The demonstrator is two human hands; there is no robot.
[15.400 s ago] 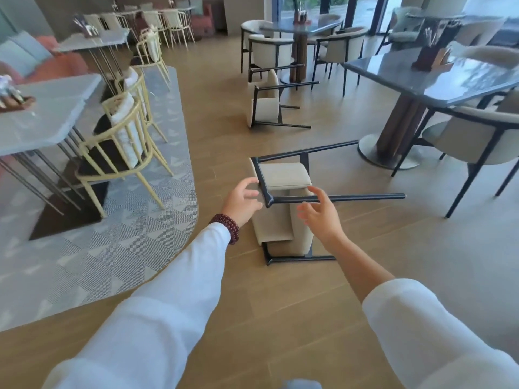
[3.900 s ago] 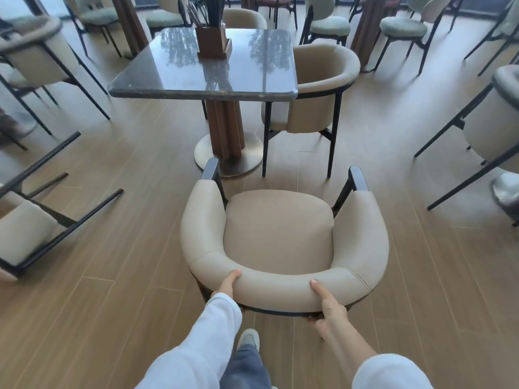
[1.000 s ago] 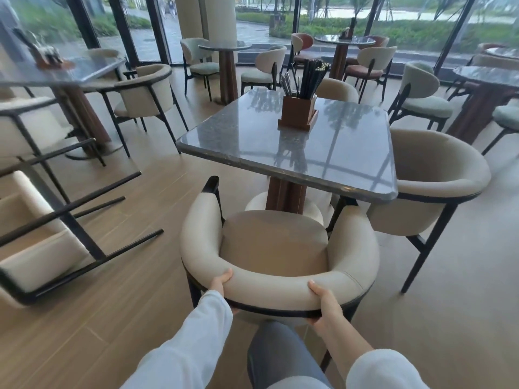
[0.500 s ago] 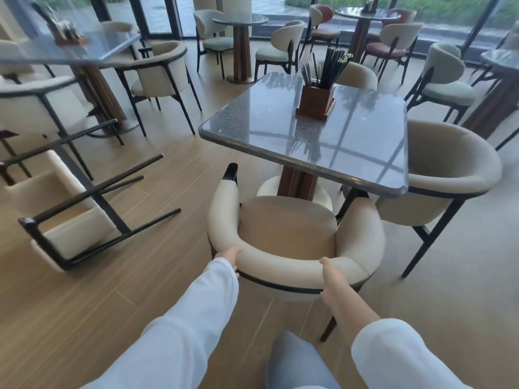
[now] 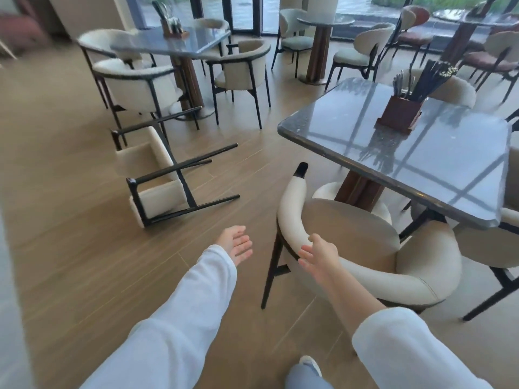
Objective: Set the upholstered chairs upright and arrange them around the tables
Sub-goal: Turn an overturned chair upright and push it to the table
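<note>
Cream upholstered chair (image 5: 354,234) stands upright at near right, its seat partly tucked under the grey table (image 5: 421,153). The right hand (image 5: 320,255) has its fingers straight and spread at the left end of the curved backrest and grips nothing; whether it touches the padding cannot be told. The left hand (image 5: 234,244) is palm-up, fingers relaxed and apart, empty, over the floor just left of the chair. A second chair (image 5: 151,164) lies tipped over farther left, legs pointing right.
</note>
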